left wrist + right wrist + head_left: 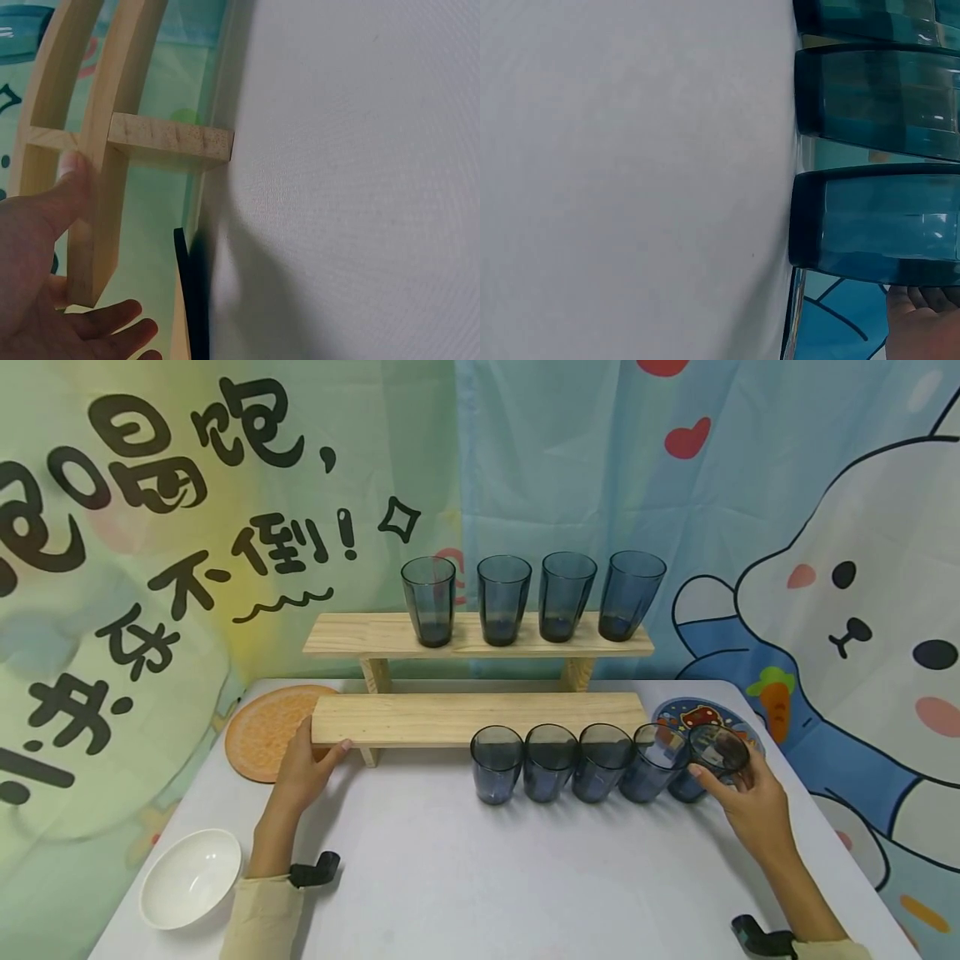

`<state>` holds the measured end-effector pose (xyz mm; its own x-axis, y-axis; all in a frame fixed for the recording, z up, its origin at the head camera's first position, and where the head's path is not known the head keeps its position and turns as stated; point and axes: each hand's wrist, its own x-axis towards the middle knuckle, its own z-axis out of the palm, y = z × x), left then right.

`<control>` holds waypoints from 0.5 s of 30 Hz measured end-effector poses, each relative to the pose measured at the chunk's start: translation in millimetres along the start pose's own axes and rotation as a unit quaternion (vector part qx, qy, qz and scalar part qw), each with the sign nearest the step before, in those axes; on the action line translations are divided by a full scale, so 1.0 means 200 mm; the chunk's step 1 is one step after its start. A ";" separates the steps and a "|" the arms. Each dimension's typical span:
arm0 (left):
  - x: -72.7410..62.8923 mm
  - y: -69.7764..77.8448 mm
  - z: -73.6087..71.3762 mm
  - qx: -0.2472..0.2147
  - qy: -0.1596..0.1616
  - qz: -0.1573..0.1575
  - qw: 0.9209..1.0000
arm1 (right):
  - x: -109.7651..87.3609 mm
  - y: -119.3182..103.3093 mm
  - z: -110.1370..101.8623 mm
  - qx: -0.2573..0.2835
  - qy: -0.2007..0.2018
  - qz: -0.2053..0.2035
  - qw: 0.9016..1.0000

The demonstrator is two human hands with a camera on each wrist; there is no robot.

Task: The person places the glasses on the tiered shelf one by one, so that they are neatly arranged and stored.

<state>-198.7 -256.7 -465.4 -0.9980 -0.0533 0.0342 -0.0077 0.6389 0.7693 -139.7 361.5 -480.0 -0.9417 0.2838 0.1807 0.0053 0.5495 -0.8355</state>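
Observation:
My left hand grips the left end of the lower board of a two-tier wooden shelf. In the left wrist view its thumb presses the board's edge, while other fingers spread beyond the board's end. At the right, my right hand holds a blue-tinted drinking glass near its rim, thumb on the near side. The glass is upright at the table surface, last in a row of similar glasses before the lower board. Part of it hides behind the hand.
Several matching glasses stand along the upper board. An orange round mat lies left of the shelf, and a patterned blue plate is behind the right glasses. A white bowl sits at the table's left edge. Printed curtains hang behind.

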 end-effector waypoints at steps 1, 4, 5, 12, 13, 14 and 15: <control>0.00 0.00 0.00 -0.001 0.001 0.001 1.000 | 0.00 0.00 0.00 -0.001 0.001 -0.002 1.000; 0.00 -0.01 0.00 -0.007 0.003 0.004 1.000 | 0.00 0.00 0.01 -0.005 0.007 -0.005 1.000; 0.00 -0.01 0.00 -0.008 0.005 0.003 1.000 | 0.00 0.00 0.01 -0.006 0.009 -0.005 1.000; 0.01 -0.01 0.00 -0.012 0.000 -0.002 1.000 | 0.00 -0.05 -0.02 -0.004 0.010 0.019 1.000; 0.01 -0.01 0.00 -0.012 0.000 -0.003 1.000 | 0.00 -0.06 -0.03 -0.007 0.010 0.024 1.000; 0.01 -0.01 0.00 -0.010 0.000 -0.004 1.000 | 0.00 -0.08 -0.03 -0.010 0.013 0.027 0.999; 0.01 -0.01 0.00 -0.009 -0.001 -0.005 1.000 | 0.00 -0.10 -0.04 -0.012 0.017 0.029 0.999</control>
<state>-200.6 -258.9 -467.1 -0.9979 -0.0591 0.0254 -0.0171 0.6240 0.7813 -136.5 357.6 -459.3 -0.9279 0.3413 0.1503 0.0673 0.5497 -0.8326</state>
